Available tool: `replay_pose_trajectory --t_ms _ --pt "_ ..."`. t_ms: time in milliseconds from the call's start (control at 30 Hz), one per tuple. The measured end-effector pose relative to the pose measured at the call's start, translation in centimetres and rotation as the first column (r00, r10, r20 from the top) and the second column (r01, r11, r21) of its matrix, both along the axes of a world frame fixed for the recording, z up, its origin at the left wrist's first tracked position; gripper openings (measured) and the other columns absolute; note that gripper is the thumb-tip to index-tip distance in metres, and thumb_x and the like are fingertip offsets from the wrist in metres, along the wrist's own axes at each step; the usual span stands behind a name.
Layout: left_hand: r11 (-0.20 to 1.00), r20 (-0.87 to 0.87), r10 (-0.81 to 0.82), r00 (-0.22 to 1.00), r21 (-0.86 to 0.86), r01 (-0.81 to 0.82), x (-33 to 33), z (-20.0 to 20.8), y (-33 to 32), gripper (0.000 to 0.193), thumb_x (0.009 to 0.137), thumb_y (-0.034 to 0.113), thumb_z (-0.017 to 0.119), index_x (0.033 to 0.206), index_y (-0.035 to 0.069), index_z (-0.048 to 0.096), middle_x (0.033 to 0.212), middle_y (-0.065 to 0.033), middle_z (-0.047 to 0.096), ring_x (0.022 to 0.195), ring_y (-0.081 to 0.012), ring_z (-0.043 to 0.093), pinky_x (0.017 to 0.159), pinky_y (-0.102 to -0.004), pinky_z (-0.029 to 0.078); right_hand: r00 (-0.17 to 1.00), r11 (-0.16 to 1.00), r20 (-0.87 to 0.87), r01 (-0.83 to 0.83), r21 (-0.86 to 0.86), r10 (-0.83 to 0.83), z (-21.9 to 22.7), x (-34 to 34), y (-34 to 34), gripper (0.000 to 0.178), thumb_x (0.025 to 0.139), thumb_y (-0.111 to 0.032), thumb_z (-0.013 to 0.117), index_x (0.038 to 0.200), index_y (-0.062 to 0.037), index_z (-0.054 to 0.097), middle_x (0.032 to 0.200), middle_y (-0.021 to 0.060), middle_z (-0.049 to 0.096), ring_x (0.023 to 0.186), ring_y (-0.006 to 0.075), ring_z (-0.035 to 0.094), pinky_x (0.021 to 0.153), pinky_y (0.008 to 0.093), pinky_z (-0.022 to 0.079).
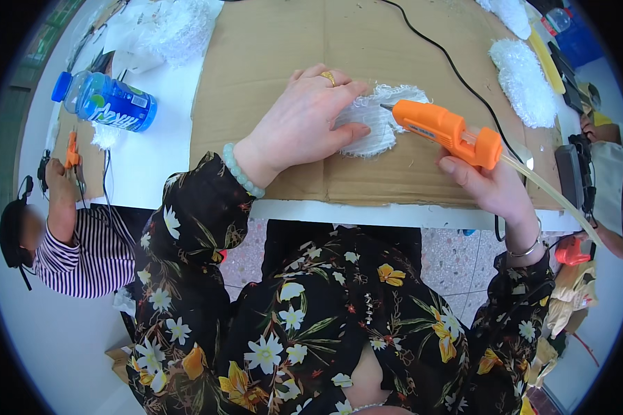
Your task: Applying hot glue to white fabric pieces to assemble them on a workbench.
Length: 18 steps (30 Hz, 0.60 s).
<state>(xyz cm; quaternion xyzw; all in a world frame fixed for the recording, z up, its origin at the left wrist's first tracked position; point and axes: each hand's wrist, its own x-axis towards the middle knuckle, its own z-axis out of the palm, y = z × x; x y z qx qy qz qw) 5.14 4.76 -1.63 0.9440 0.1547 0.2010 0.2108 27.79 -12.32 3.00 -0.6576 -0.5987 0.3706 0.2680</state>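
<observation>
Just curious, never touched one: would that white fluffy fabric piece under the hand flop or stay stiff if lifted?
The white fluffy fabric piece looks thin and fringed, so probably floppy and light. The left hand presses it flat on the brown cardboard sheet, suggesting it shifts easily.

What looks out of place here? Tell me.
Nothing is spilled or damaged. One oddity: the blue drink bottle lies on its side at the table's left, capped. The white fuzzy piece lies flat under the left hand.

I am counting three orange glue guns [450, 130], one of them in my right hand. I am seeing one blue bottle [107, 102], one cardboard sheet [311, 41], and four white fluffy pieces [377, 124] lying on the bench [156, 155].
</observation>
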Motion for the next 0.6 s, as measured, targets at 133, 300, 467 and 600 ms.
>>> replay_pose_trajectory --t_ms 133,300,467,600 --pt "0.999 0.006 0.015 1.000 0.033 -0.015 -0.1 0.8 0.0 0.044 0.075 0.028 0.069 0.111 0.006 0.059 0.103 -0.0124 0.061 0.103 -0.0325 0.052 0.090 -0.0448 0.039 0.997 0.997 0.077 0.006 0.080 -0.013 1.0 -0.7 0.9 0.030 0.083 -0.027 0.064 0.088 0.0015 0.059 0.066 0.0124 0.053 0.058 0.0263 0.051 0.056 0.0357 0.042" --pt "0.997 -0.030 0.029 0.999 0.076 -0.027 0.4 1.2 -0.3 0.045 0.073 0.031 0.070 0.109 0.005 0.061 0.103 -0.0121 0.061 0.103 -0.0315 0.052 0.088 -0.0448 0.040 0.994 0.996 0.112 -0.009 0.088 0.000 1.2 -0.9 1.3 0.029 0.084 -0.027 0.063 0.088 0.0011 0.059 0.067 0.0130 0.054 0.061 0.0264 0.052 0.058 0.0369 0.042" --pt "0.996 -0.018 0.032 0.999 0.083 -0.030 0.7 0.9 0.0 0.045 0.072 0.033 0.071 0.107 0.005 0.062 0.100 -0.0112 0.060 0.100 -0.0298 0.053 0.085 -0.0448 0.040 0.987 1.000 0.161 -0.010 -0.004 0.011 1.9 -1.4 1.9 0.030 0.084 -0.028 0.063 0.087 0.0014 0.059 0.070 0.0137 0.055 0.063 0.0277 0.053 0.059 0.0367 0.043" --pt "0.994 -0.034 0.021 0.999 0.106 -0.017 0.8 0.9 0.0 0.042 0.072 0.033 0.071 0.103 0.006 0.064 0.099 -0.0105 0.060 0.098 -0.0288 0.053 0.083 -0.0450 0.040 0.982 0.997 0.188 0.004 -0.080 0.011 2.0 -1.1 1.8 0.022 0.088 -0.023 0.063 0.094 -0.0027 0.056 0.074 -0.0015 0.050 0.068 0.0081 0.045 0.062 0.0244 0.039"
